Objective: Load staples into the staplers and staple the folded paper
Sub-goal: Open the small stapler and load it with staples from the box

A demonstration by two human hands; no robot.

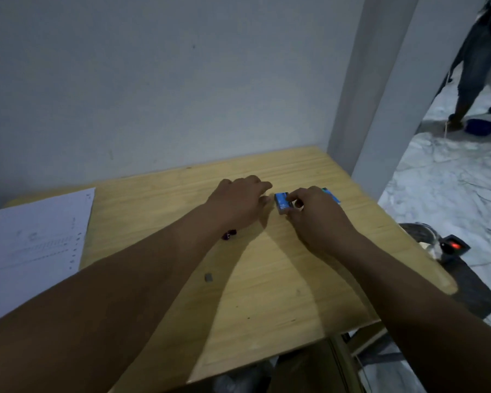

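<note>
Pinching one small blue staple box [281,203] with my right hand [312,217], thumb and fingers curled round its near end, at center right of the frame on the wooden table [281,279]. A second blue piece [331,195] pokes out past my right hand's knuckles, toward the right; cannot tell if it is a second box or the sleeve of the first. My left hand [238,202] sits just left of the box, palm down, fingers loosely curled toward it, holding nothing; whether a fingertip touches the box I cannot tell.

One small dark red object [229,234] shows partly under my left wrist, mid frame, too hidden to name for sure, possibly a stapler. One small grey strip of staples [208,277] lies alone on the bare wood, lower center, between my two forearms, well apart from the box.

One printed white paper sheet [34,251] lies flat at the left edge of the frame, overhanging the table's left side, well apart from both hands.

Upper right of the frame: one other person's legs [474,72] on a marbled floor [442,188], one blue object [481,126] by the feet. Right edge, below the table: one dark device with a red light [454,245].
</note>
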